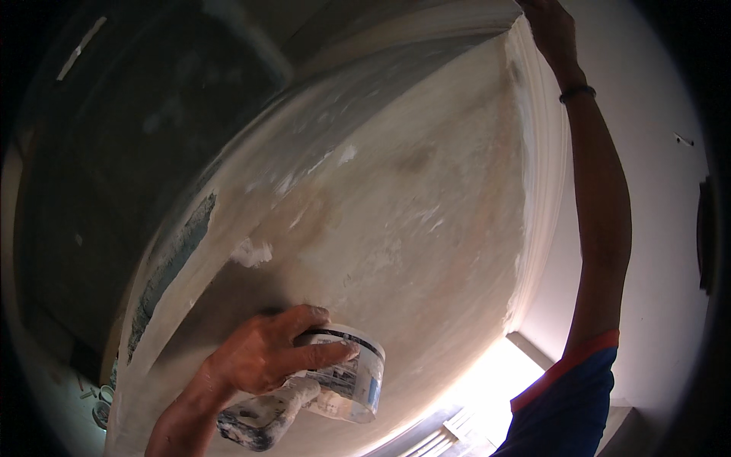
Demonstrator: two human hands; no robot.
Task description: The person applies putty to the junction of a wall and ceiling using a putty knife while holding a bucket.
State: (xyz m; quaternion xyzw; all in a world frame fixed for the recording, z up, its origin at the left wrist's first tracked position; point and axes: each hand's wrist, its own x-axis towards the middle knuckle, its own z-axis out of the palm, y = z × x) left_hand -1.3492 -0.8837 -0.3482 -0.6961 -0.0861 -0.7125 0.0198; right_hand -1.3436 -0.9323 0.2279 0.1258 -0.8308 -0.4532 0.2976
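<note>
My left hand is closed round a round plastic tub, tilted and smeared with white filler, with a dark band near its rim. Below the fingers sticks out a filler-crusted tool with a thick handle-like end; its kind is unclear. High up at the right, my right hand reaches to the corner of the white cornice moulding. Its fingers look curled against the moulding, but the picture's top edge cuts them off, and anything in them is hidden. A dark band circles the right wrist.
A patchy plastered wall fills the middle, with a rough grey strip along its left edge. The white ceiling lies beyond the cornice. Bright light comes from a window at the lower right. Small containers stand far below at left.
</note>
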